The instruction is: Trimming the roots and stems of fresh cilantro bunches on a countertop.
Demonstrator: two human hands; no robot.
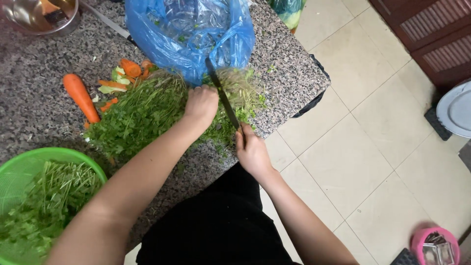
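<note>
The right hand (251, 149) is closed around the handle of a knife (222, 93), whose dark blade runs away from the body and looks blurred, its far end over the herbs (142, 115) and near the edge of a blue bag (189, 34). The left hand (201, 104) is bunched into a loose fist, pressing down on the pile of leafy green herbs just left of the blade, knuckles close to the steel. The herbs lie spread on the speckled worktop (34, 88), under and to the left of the left hand, with a thinner, stalkier tuft beyond the blade on the right. Further left of the left hand lie a carrot (81, 97) and some peels (125, 73); nearer the body on that side stands a green basket (29, 159) holding more greens. A metal bowl (41, 17) sits at the far left corner. The main risk, as I judge it, is the blade catching the left knuckles, since they sit right beside it and the herbs hide the edge. The work is also close to the worktop's right edge, so cut bits could spill to the floor (353, 147), and the blade's tip could nick the bag.
</note>
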